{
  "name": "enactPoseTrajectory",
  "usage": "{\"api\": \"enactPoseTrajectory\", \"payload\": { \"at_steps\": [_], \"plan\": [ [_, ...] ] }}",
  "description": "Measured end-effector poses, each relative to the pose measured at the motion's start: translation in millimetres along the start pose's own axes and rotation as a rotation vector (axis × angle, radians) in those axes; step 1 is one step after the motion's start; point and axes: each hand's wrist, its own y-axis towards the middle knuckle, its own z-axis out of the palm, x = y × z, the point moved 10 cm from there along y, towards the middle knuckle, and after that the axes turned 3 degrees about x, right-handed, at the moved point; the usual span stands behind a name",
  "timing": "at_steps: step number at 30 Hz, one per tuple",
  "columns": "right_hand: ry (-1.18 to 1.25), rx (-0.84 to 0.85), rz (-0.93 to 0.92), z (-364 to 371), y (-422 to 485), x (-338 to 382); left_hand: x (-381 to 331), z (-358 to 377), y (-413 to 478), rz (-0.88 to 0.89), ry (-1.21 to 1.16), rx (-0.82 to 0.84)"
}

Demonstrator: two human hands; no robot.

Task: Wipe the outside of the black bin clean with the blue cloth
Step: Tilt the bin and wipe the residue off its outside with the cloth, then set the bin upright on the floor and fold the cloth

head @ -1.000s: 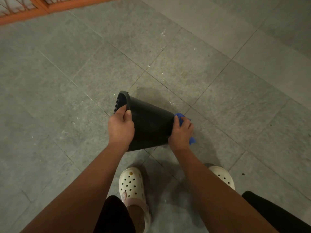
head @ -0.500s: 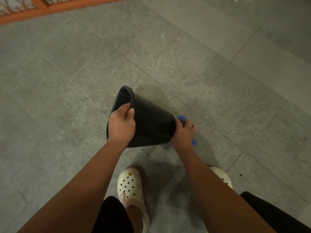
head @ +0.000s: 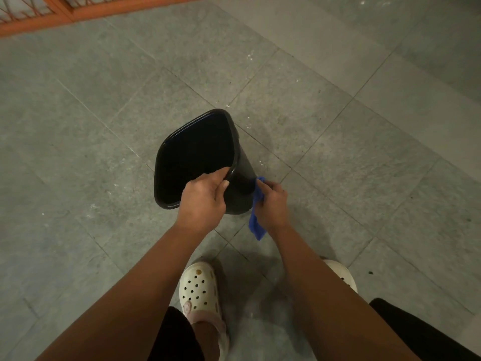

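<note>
Left hand (head: 201,199) is curled over the rim of the black bin (head: 243,175), holding it tilted low over the grey tiles (head: 104,126) by the person's feet (head: 199,287), while the right hand (head: 272,204) pinches the blue cloth (head: 256,222) against its outer wall. I'd spread the cloth flat and pull long strokes, turning the bin (a bunched corner just smears). Tiles look scuffed and speckled, orange frame (head: 78,14) far off.

Both forearms bare, stretched forward and down, drawing closer toward the wrists. Left hand (head: 201,201) back up, fingers curled over the rim of the black bin (head: 243,175), thumb at the rim's outer edge. Right hand (head: 270,204) just beside it, fingers curled round the blue cloth (head: 256,225), fingertips toward the bin's side, wrist roughly straight
</note>
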Motion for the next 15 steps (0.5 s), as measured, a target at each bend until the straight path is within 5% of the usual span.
{"api": "enactPoseTrajectory", "payload": {
  "at_steps": [15],
  "plan": [
    [0.001, 0.019, 0.034, 4, 2, -22, -28, 56, -33, 0.297, 0.178, 0.183]
  ]
}}
